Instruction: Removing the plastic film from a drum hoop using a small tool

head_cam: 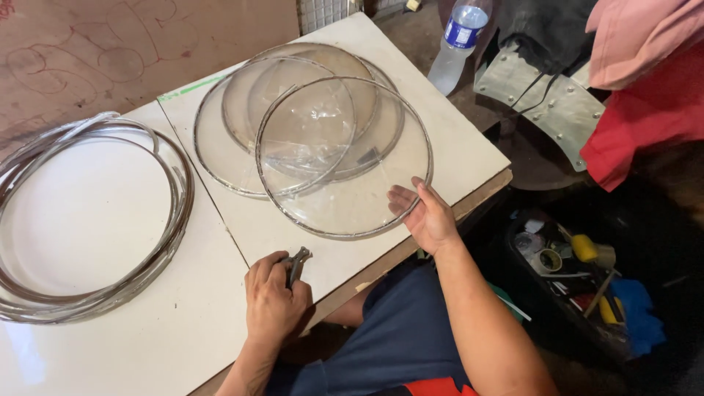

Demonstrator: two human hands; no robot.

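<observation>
Right hand (pixel 427 217), open, rests on top disc (pixel 345 158) rim at 4 o'clock. Left hand (pixel 273 297) grips pliers (pixel 296 263) on desk (pixel 183 323). Judged next: bring pliers to that rim.

Metal hoops (pixel 88 220) cut off at the left frame edge; small pliers (pixel 296 264) mostly hidden inside the closed left hand (pixel 275 297); lower clear discs (pixel 293 103) partly covered by the top disc (pixel 345 158); toolbox contents (pixel 579 271) too dark and small to identify.
</observation>
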